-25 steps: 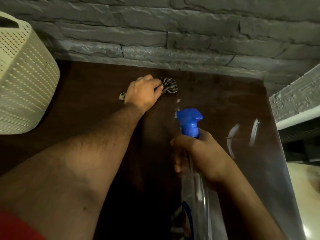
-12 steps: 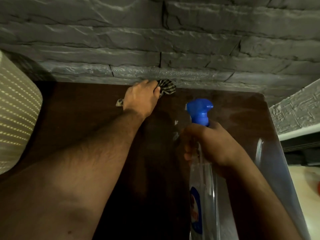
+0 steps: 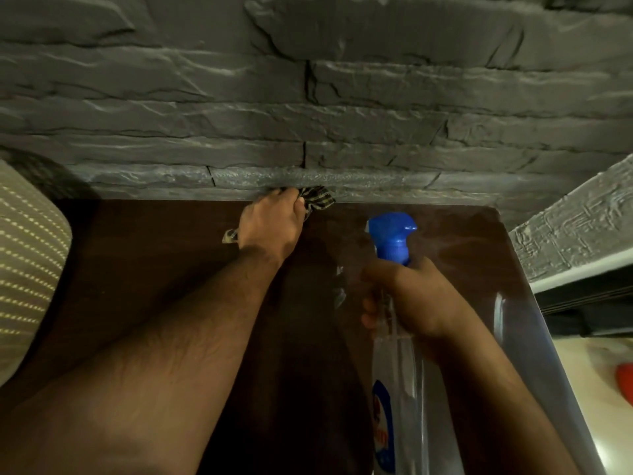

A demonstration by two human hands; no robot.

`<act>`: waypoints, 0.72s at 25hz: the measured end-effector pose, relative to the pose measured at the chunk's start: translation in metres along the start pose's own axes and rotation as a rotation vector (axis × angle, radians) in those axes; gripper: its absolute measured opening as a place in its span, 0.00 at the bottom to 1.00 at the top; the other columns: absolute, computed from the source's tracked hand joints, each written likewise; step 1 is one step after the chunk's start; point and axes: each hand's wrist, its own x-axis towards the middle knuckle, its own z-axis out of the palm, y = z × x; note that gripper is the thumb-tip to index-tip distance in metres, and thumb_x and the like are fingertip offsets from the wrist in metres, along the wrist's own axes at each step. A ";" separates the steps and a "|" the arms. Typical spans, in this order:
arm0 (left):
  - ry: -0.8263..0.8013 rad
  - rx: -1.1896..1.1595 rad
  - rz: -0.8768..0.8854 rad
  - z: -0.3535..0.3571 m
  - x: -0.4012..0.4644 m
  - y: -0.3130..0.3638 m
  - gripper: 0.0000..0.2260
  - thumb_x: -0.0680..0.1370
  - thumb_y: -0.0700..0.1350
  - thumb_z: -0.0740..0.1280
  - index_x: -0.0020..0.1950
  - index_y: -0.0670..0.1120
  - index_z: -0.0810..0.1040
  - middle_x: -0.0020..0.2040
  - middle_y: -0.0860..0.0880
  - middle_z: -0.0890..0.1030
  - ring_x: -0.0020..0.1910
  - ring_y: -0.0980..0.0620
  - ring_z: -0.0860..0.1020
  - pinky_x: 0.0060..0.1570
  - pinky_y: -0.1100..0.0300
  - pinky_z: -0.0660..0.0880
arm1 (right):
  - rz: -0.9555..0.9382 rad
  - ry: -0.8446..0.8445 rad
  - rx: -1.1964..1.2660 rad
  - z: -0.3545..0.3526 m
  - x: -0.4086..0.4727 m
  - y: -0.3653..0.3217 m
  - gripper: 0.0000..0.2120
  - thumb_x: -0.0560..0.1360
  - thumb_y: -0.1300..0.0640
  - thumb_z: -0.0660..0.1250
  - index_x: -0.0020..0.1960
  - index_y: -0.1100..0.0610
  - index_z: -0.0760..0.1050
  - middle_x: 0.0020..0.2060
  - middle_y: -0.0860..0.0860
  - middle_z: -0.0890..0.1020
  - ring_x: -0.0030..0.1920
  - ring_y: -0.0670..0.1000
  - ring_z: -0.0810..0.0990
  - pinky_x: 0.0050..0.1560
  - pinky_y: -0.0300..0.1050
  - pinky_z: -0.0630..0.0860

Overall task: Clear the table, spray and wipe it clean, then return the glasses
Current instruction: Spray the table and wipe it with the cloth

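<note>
My left hand [image 3: 270, 224] presses a checked cloth [image 3: 318, 200] against the far edge of the dark brown table [image 3: 144, 269], right where it meets the stone wall. A corner of the cloth sticks out to the left of the hand. My right hand [image 3: 411, 296] grips the neck of a clear spray bottle [image 3: 397, 389] with a blue trigger head [image 3: 392, 236], held upright over the right half of the table. No glasses are in view.
A cream perforated basket [image 3: 27, 269] stands at the table's left edge. The grey stone wall [image 3: 308, 114] runs along the back and a textured grey ledge [image 3: 575, 231] sits at the right. Pale floor with a red object [image 3: 623, 378] shows at the lower right.
My left hand has pushed the cloth away from me, from mid-table to the wall edge. The bottle has stayed in my right hand, and the view has tilted up toward the wall.
</note>
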 end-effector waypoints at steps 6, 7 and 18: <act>0.002 -0.034 -0.071 0.001 0.000 0.007 0.13 0.82 0.51 0.53 0.52 0.47 0.75 0.46 0.47 0.78 0.41 0.50 0.73 0.41 0.55 0.68 | -0.005 -0.021 -0.010 -0.005 -0.018 0.015 0.06 0.75 0.59 0.67 0.48 0.60 0.73 0.30 0.53 0.78 0.28 0.50 0.78 0.28 0.40 0.75; 0.011 -0.042 -0.085 0.001 -0.001 0.008 0.13 0.82 0.51 0.53 0.51 0.47 0.75 0.45 0.48 0.78 0.40 0.51 0.72 0.40 0.55 0.68 | 0.002 -0.016 0.012 -0.007 -0.020 0.018 0.06 0.75 0.59 0.67 0.50 0.60 0.72 0.30 0.53 0.78 0.28 0.50 0.78 0.28 0.41 0.75; 0.013 0.003 -0.137 0.008 -0.012 0.030 0.15 0.81 0.56 0.56 0.56 0.48 0.75 0.53 0.47 0.78 0.51 0.45 0.76 0.47 0.52 0.71 | 0.023 -0.067 0.072 -0.003 -0.035 0.031 0.10 0.74 0.61 0.68 0.54 0.60 0.73 0.30 0.53 0.79 0.29 0.51 0.78 0.31 0.44 0.76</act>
